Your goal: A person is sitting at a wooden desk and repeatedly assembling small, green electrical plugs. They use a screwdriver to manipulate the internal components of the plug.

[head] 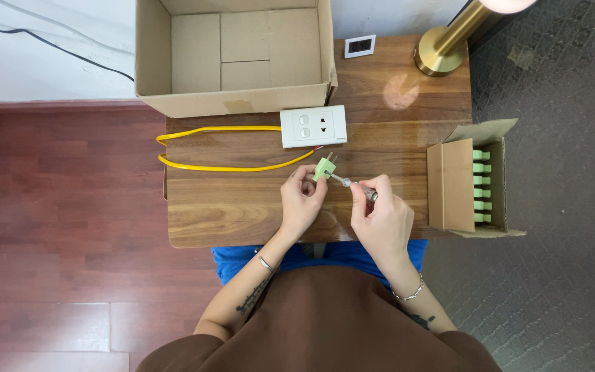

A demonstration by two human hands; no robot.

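Observation:
My left hand (302, 200) pinches a small pale green plug (324, 167) with metal prongs, held just above the wooden table (242, 207). My right hand (381, 213) grips a small screwdriver (361, 187) whose metal tip touches the plug's side. A yellow cable (222, 167) loops across the table from the plug's area. A white wall socket plate (313, 126) lies just beyond my hands.
A large open cardboard box (235, 55) stands at the table's back left. A small open carton (473, 180) with several green plugs sits at the right edge. A brass lamp base (441, 52) and a small white square frame (359, 46) are at the back right.

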